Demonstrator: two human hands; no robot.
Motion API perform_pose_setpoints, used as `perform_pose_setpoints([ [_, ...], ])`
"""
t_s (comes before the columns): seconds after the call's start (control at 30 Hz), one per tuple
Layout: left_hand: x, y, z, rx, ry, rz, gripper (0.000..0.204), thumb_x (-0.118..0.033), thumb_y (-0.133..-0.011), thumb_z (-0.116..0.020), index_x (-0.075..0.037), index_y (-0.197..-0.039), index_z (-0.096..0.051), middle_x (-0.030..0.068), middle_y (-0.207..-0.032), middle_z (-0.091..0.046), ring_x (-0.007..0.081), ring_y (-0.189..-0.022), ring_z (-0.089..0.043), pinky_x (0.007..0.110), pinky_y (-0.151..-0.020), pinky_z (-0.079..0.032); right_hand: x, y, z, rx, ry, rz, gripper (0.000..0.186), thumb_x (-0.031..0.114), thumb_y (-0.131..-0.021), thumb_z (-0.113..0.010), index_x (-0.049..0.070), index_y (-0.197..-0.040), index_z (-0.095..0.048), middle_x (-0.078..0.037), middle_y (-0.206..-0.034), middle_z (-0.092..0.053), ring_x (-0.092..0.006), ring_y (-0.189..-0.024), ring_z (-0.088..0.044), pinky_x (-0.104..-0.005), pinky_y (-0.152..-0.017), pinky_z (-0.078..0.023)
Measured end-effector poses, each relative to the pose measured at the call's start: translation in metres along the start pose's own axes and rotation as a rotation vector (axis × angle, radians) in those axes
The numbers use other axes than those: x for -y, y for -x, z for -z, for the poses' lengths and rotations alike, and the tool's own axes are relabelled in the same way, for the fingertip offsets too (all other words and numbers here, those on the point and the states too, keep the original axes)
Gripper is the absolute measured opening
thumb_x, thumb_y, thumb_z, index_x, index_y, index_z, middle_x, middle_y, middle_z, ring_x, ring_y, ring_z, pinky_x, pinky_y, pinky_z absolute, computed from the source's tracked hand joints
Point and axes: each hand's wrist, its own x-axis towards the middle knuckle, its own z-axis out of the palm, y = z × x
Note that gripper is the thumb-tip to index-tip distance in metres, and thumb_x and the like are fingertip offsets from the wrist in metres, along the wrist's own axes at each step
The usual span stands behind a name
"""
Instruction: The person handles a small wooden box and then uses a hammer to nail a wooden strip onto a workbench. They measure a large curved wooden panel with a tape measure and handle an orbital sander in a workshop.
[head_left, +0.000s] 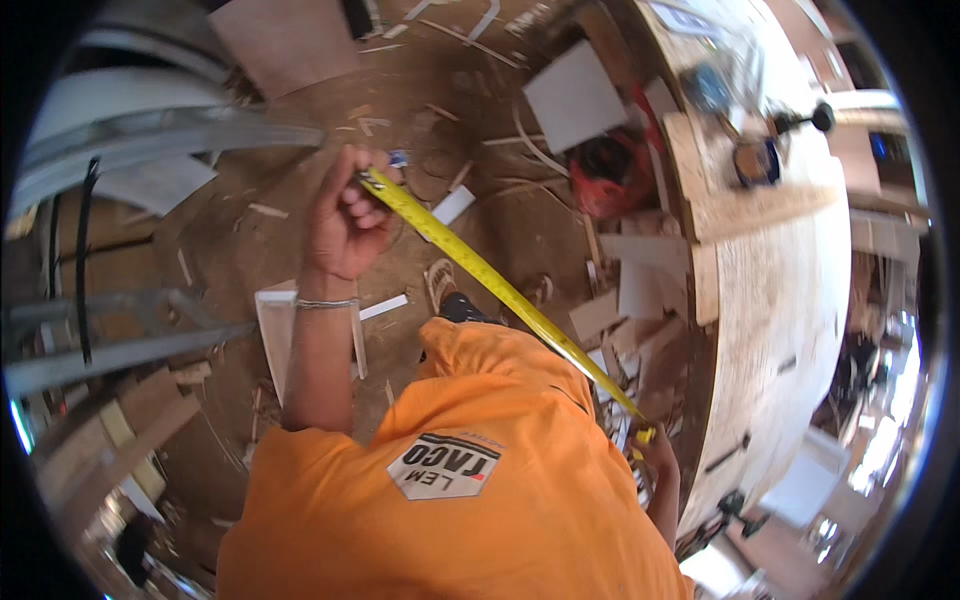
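A yellow tape measure (490, 280) stretches slantwise across in front of my body, its blade pulled well out. My left hand (345, 215), arm raised, has its fingers curled at the metal-hooked far end of the blade. Low on the right, my right hand (655, 452) is closed at the other end, where a bit of yellow shows between the fingers. The tape's case is mostly hidden there. Between my hands the blade hangs in the air above the floor, passing in front of my orange shirt (340, 500).
A long wooden workbench (750, 350) runs along my right, with a cordless drill (735, 515) near its lower end and a round can (757, 162) farther up. Metal ladder rails (130, 355) reach in from the left. Wood offcuts, a white panel (575, 97) and a red object (605, 180) lie about the floor.
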Motion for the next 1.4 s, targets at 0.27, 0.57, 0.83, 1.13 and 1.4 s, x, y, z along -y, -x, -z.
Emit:
perform_pose_setpoints([
  [0.27, -0.018, -0.008, 0.008, 0.098, 0.037, 0.087, 0.028, -0.009, -0.106, -0.050, 0.001, -0.132, -0.048, 0.0055, -0.089, -0.054, 0.0132, -0.079, -0.059, 0.027, -0.069, -0.059, 0.043, 0.083, -0.076, 0.076, 0.155, -0.236, 0.088, 0.041, -0.074, -0.090, 0.005, -0.139, -0.042, -0.025, -0.122, -0.066, -0.0383, -0.116, -0.065, -0.0441, -0.097, -0.050],
  [0.57, 0.021, -0.052, -0.013, -0.162, -0.556, 0.419, 0.034, -0.014, -0.101, -0.059, 0.000, -0.130, -0.051, -0.0003, -0.073, -0.057, 0.0094, -0.063, -0.057, 0.024, -0.060, -0.053, 0.015, 0.110, -0.116, -0.062, -0.004, -0.326, 0.086, 0.036, -0.075, -0.090, 0.005, -0.141, -0.044, -0.018, -0.117, -0.067, -0.0284, -0.108, -0.065, -0.0390, -0.092, -0.052],
  [0.83, 0.214, -0.119, -0.099, 0.308, -1.169, 0.830, 0.038, -0.006, -0.091, -0.067, 0.002, -0.128, -0.058, 0.0031, -0.080, -0.069, 0.0080, -0.074, -0.067, 0.025, -0.067, -0.056, -0.066, 0.088, -0.091, -0.969, -0.697, -0.245, 0.063, 0.030, -0.090, -0.079, 0.004, -0.138, -0.046, -0.010, -0.106, -0.063, -0.0191, -0.086, -0.065, -0.0328, -0.073, -0.056],
  [1.13, 0.457, -0.249, -0.165, 1.050, -1.759, 0.583, 0.023, -0.008, -0.092, -0.066, -0.002, -0.114, -0.070, 0.0132, -0.096, -0.073, 0.0222, -0.084, -0.071, 0.032, -0.078, -0.055, -0.167, 0.033, 0.043, -1.169, -1.234, -0.544, 0.061, 0.039, -0.090, -0.075, 0.000, -0.131, -0.050, -0.011, -0.110, -0.058, -0.0199, -0.087, -0.065, -0.0334, -0.063, -0.058],
  [1.4, 0.701, -0.405, -0.076, 1.238, -2.211, 0.187, 0.014, -0.014, -0.099, -0.057, -0.005, -0.106, -0.065, 0.0181, -0.097, -0.069, 0.0379, -0.096, -0.066, 0.048, -0.083, -0.051, -0.184, -0.061, 0.118, -0.825, -1.086, -0.489, 0.064, 0.049, -0.086, -0.075, 0.004, -0.127, -0.057, -0.010, -0.105, -0.061, -0.0203, -0.079, -0.064, -0.0347, -0.054, -0.056],
])
